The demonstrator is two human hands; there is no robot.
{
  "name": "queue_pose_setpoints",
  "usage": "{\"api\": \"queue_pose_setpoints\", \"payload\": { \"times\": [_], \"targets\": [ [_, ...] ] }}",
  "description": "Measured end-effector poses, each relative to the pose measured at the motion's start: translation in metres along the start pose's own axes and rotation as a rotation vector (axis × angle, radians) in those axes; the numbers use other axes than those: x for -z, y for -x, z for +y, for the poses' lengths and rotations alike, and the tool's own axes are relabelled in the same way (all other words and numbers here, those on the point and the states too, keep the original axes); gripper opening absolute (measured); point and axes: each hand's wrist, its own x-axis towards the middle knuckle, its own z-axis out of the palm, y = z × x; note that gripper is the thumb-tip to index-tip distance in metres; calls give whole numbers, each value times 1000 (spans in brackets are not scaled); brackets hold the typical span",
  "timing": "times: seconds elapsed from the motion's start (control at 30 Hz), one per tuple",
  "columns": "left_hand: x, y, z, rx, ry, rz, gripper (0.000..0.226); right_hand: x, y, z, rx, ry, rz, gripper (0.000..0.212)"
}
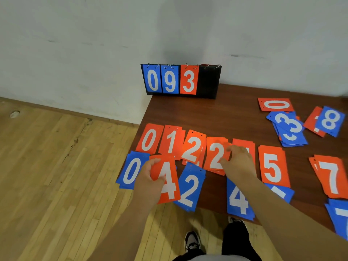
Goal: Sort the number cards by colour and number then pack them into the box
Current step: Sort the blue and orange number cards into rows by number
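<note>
My left hand (148, 178) grips an orange 4 (166, 180), long side pointing away from me, held over the near left corner of the tabletop (235, 113). Beyond it runs the orange row, left to right: 0 (149, 139), 1 (171, 141), a 2 (192, 147), then a second 2 (214, 154). My right hand (238, 161) rests fingers-down on the next orange pile (243, 145), hiding its number; I cannot tell whether it pinches a card. Right of it lies the 5 (273, 166). That covered pile is, I judge, where the 4 belongs: to the right and slightly farther off, nearer my right hand. No box is visible.
</note>
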Motion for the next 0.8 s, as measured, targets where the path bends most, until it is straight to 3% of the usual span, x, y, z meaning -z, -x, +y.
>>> {"api": "queue_pose_setpoints", "payload": {
  "times": [0.13,0.2,0.33,0.8],
  "targets": [
    [-9,5,1,-19,-2,-91,53,1,38,-19,47,-285,-280,11],
    [-17,10,1,-32,7,-136,54,-3,59,-25,67,-352,-420,9],
    [-31,23,-3,-47,10,-204,54,-15,91,-21,51,-434,-526,10],
    [-110,50,7,-178,-75,-448,46,10,115,66,-164,-403,-257,16]
  ]
}}
